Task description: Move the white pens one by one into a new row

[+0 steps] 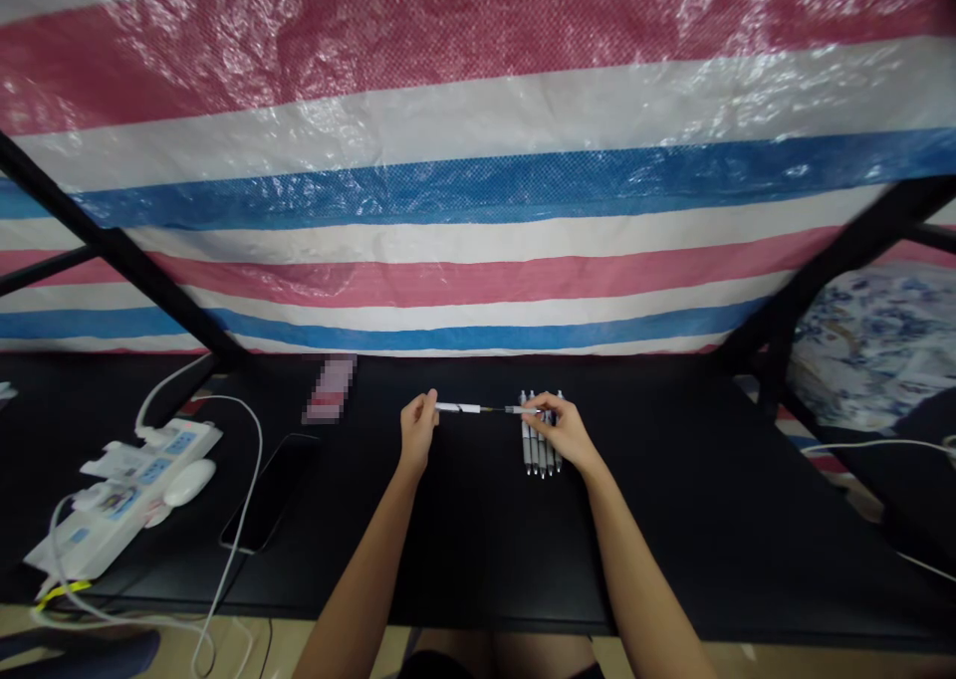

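Note:
My left hand [419,430] is closed on the left end of a white pen barrel [459,408] with dark markings, held level above the black table. A thin refill [493,409] sticks out of the barrel's right end. Pinched in the fingers of my right hand [559,428] is a greyish pen piece [515,410], in line with the refill; its far end is partly hidden by the fingers. Under and beside that hand, several grey-and-white pens [534,455] lie side by side in a row, tips toward me, partly covered by the hand.
On the left are a white power strip [123,500] with plugs and cables, a black phone [270,492] with a white cable across it, and a blurred pink object [330,388]. Black frame bars [149,271] and a striped tarp [478,301] stand behind the black table [702,520].

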`<state>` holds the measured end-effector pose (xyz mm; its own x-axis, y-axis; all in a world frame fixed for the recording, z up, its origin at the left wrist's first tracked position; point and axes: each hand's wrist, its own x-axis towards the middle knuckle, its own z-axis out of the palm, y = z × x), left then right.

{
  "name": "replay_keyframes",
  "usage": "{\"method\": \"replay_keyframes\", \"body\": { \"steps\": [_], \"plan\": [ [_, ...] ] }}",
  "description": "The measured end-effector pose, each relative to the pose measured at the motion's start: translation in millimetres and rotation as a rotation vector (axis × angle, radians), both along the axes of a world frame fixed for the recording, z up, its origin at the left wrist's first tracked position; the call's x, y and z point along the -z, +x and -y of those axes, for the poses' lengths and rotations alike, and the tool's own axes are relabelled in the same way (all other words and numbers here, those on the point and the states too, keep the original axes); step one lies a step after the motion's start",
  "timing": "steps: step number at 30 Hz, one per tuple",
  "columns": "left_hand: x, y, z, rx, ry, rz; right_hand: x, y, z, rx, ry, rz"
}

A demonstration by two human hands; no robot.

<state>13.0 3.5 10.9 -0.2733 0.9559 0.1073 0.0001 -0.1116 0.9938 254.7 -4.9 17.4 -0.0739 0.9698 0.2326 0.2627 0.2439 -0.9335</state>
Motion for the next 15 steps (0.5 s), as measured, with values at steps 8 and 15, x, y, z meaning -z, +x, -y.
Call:
{"method": "replay_keyframes", "body": {
  "steps": [8,15],
  "plan": [
    [0.2,-4.8,-1.7,-0.030,0.023,0.021,3.6,6.7,-1.8,0.011,0.014,-0.026],
    [1.5,-5.8,-2.7,-0.034,0.019,0.041,3.0,8.5,-1.7,0.016,0.003,-0.018]
  ]
}}
